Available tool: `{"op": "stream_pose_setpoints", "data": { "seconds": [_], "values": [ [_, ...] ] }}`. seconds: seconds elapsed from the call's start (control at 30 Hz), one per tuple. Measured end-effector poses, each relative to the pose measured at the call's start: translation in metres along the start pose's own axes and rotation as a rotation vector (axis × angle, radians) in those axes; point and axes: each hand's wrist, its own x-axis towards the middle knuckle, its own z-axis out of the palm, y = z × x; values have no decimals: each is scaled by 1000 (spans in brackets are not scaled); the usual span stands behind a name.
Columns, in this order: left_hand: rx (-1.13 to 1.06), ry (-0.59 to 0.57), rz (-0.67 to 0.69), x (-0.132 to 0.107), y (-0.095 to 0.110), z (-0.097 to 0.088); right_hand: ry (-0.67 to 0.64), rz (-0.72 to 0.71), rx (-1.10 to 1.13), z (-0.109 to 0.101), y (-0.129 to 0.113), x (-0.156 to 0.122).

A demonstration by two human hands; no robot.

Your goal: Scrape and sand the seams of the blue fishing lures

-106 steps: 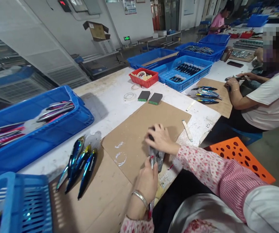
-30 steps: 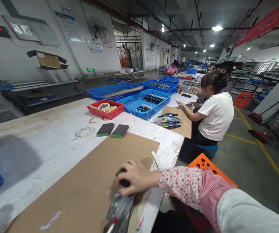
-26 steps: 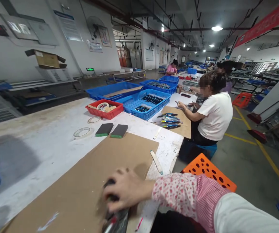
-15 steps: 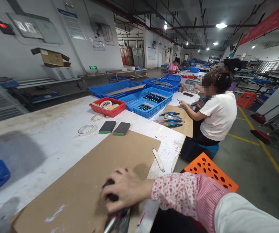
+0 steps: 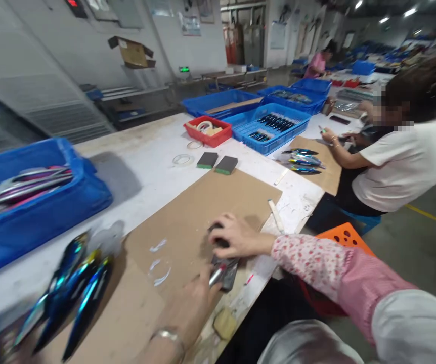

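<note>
Near the table's edge, on the cardboard sheet (image 5: pixel 203 207), a slim silver piece (image 5: pixel 215 276) with a red patch lies between the hands, its long axis slanting from the left hand (image 5: pixel 193 301) toward the right hand (image 5: pixel 238 238); the left thumb and fingers pinch it, so that hand is nearer; the right hand, just beyond, curls its fingers around a black block (image 5: pixel 222 243); a dark grey pad (image 5: pixel 230 279) sits underneath; blue lures (image 5: pixel 89 303) rest off left
</note>
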Motion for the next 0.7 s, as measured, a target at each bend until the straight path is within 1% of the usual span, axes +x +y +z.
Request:
{"op": "stream_pose_setpoints", "data": {
  "seconds": [0.03,0.1,0.13,0.3,0.37,0.47,0.6,0.7],
  "values": [
    [-12,-45,-8,0,3,-3,-11,33,13,-2,5,-3],
    [-24,-91,-45,1,7,-8,15,127,17,-3,12,-6],
    [-19,-103,-51,2,8,-10,26,131,9,-2,12,-6],
    [8,-101,-49,2,8,-10,31,-1,44,3,1,-1],
    [3,-106,-41,2,7,-7,12,20,61,0,5,-3],
    [18,-114,-38,2,7,-7,-7,98,26,-3,9,-3],
    [42,-126,-71,1,12,-9,-28,51,5,2,-3,8],
    [45,-98,-79,-1,14,-4,-43,65,27,1,1,7]
  ]
}}
